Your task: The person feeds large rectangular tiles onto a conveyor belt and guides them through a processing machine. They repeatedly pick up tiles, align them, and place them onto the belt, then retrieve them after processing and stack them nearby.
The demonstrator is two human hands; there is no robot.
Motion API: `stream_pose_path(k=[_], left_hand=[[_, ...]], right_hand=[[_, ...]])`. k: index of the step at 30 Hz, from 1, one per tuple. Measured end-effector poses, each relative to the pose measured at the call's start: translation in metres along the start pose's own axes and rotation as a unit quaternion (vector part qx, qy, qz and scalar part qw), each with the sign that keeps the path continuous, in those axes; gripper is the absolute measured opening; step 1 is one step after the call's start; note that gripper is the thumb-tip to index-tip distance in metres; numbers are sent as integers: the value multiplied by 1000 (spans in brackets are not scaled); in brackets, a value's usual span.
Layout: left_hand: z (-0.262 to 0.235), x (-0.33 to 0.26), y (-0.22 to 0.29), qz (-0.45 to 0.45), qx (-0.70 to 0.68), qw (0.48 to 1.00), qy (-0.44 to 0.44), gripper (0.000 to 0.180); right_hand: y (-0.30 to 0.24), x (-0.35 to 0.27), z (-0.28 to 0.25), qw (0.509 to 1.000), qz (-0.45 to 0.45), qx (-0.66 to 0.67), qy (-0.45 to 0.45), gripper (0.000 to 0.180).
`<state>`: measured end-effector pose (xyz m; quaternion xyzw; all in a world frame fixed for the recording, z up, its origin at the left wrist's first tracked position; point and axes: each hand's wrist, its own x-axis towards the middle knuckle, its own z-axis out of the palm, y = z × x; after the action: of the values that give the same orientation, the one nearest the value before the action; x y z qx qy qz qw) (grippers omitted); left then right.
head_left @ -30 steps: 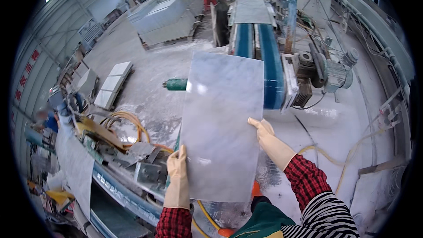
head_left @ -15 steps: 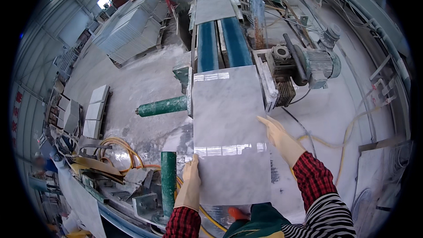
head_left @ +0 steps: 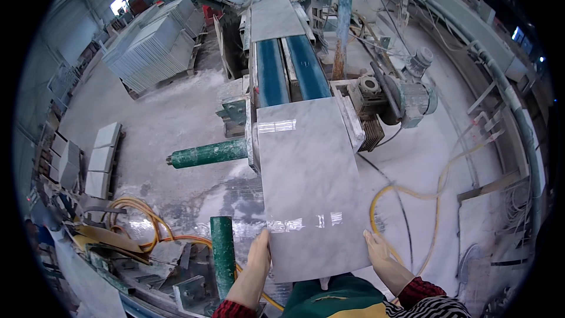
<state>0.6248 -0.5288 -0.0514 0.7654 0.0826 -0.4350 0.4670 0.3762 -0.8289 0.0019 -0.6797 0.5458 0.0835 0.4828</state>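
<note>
Both hands gripped the grey marble slab [head_left: 309,188]: left hand [head_left: 259,251] at its near-left edge, right hand [head_left: 376,248] near-right. Its far end sat w/ the blue conveyor belts [head_left: 286,69] (keep it square, push evenly).

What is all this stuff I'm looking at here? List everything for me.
Polished grey marble slab: one, grey-white, far end on the conveyor, near end in both hands.
Blue conveyor belts: two, blue, running away beyond the slab.
Green steel rollers: two, green, left of the slab.
Grey electric motor: one, right of the conveyor.
Yellow hose: one, on the floor, right.
Stacked grey slabs: one large pile, far left.
Left hand: on the slab's near left edge.
Right hand: on its near right corner.
</note>
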Motion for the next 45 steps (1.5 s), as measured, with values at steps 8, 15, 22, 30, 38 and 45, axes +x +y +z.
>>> stream_pose_path(k=[8,15,22,30,38,45], left_hand=[[24,-59,-65,70,37,996,39,67],[19,-13,-19,124,-95,987,41,65],[13,72,82,132,-166,976,46,61],[21,134,172,132,-222,955,148,61],[37,53,218,598,361,702,137,62],[40,97,239,617,408,658,139,49]], right_hand=[[55,44,23,995,29,49,86,67],[-59,41,13,986,4,161,50,67],[-133,139,16,956,-43,288,-26,59],[-160,254,-3,920,-145,364,7,47],[-222,136,13,783,-564,-219,141,47],[-223,186,40,735,-615,-225,177,51]])
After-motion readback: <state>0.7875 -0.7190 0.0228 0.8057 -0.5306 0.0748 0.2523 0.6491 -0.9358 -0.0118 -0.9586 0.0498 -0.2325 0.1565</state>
